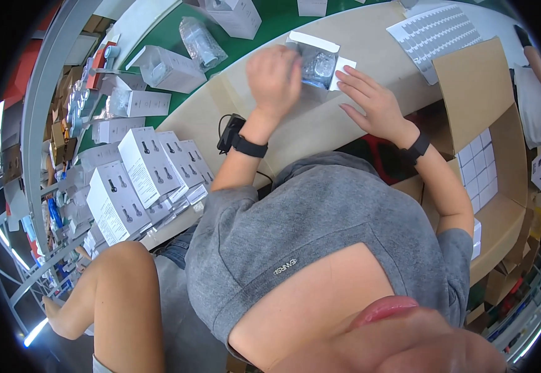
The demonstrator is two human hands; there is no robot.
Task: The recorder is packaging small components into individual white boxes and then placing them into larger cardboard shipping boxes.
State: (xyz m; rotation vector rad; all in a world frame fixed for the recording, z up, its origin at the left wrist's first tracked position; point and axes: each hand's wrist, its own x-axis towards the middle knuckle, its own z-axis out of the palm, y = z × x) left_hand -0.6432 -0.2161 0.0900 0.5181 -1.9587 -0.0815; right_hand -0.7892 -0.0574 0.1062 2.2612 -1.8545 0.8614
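Observation:
An opened white box (331, 45) stands on the beige work surface in front of me. Inside it lies an item in clear plastic wrap (317, 66); what it is I cannot make out. My left hand (273, 79) is at the box's left side, its fingers curled downward, blurred and partly hidden. On the other side, my right hand (373, 104) has its fingers stretched and apart, the fingertips by the box's raised white side flap (343, 69). Both wrists wear black bands, and a small black device with a cable (230, 132) sits beside the left wrist.
Printed white boxes (149, 163) are stacked at left. Opened boxes (172, 69) and a plastic-wrapped item (200, 42) stand on the green surface. A label sheet (433, 38) lies at far right, near a large carton (474, 93) holding small white boxes. Another person's bent limb (127, 298) is at lower left.

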